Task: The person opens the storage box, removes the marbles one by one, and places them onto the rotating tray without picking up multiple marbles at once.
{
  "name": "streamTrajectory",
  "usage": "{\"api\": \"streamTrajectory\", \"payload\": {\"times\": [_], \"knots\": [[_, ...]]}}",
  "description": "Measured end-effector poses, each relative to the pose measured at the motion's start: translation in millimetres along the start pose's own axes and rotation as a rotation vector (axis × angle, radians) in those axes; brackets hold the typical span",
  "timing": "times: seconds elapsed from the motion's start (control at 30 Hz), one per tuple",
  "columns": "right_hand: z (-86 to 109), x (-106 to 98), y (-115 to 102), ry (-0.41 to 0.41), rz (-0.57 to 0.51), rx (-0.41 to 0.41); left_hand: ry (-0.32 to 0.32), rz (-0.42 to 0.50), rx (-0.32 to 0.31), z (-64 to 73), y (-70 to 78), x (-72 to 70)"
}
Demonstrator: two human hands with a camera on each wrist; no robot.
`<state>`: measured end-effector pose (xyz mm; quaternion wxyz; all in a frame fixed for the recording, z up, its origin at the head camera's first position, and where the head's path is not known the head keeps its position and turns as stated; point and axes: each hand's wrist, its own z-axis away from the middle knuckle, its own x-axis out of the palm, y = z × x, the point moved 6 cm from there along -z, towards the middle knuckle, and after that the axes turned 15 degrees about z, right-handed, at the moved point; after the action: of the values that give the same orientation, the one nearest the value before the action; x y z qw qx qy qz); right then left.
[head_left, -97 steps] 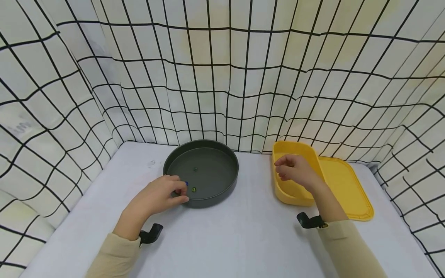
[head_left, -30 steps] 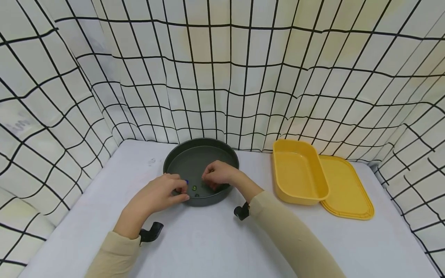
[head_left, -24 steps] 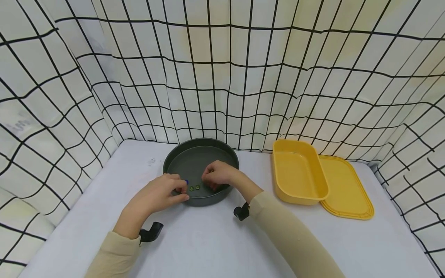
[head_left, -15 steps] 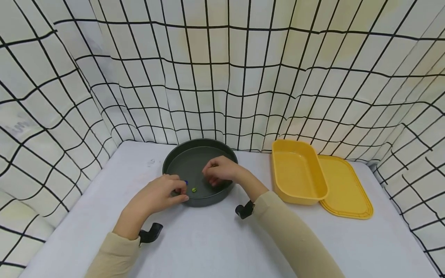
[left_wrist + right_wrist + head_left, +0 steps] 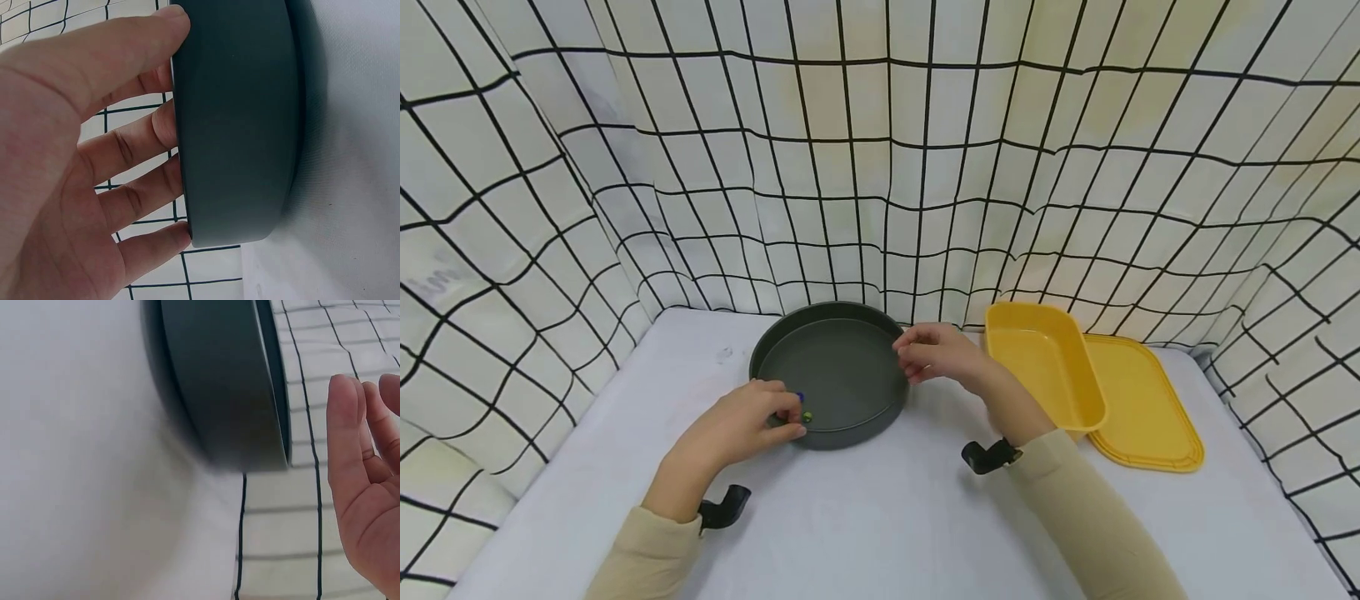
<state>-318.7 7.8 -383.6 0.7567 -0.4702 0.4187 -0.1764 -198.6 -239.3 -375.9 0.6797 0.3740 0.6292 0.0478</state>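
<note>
A dark grey round cake pan [image 5: 850, 367] lies on the white cloth. My left hand [image 5: 737, 425] holds its near left rim, the thumb [image 5: 125, 53] on the outer side and the other fingertips behind the rim. Inside the pan, near that hand, are a blue marble [image 5: 800, 397] and a green marble [image 5: 807, 417]. My right hand [image 5: 940, 357] hovers over the pan's right edge, thumb and fingers pinched together. A small glint between them looks like a marble, though the right wrist view hides it behind the fingertips [image 5: 345, 403].
A yellow rectangular tub [image 5: 1045, 358] stands right of the pan, partly behind the right forearm. Beside it a flat yellow lid [image 5: 1142, 404] lies on the cloth. White walls with black grid netting [image 5: 887, 167] close off the back and sides.
My right hand has gone from the tub into the pan, then lifted and moved right to its edge. Fewer marbles show in the pan. The left hand stays on the rim.
</note>
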Motion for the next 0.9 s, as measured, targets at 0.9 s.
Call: {"api": "streamTrajectory", "payload": {"times": [0.9], "knots": [[87.8, -87, 92, 0.163, 0.054, 0.107, 0.003, -0.009, -0.024, -0.1, 1.1, 0.6]]}}
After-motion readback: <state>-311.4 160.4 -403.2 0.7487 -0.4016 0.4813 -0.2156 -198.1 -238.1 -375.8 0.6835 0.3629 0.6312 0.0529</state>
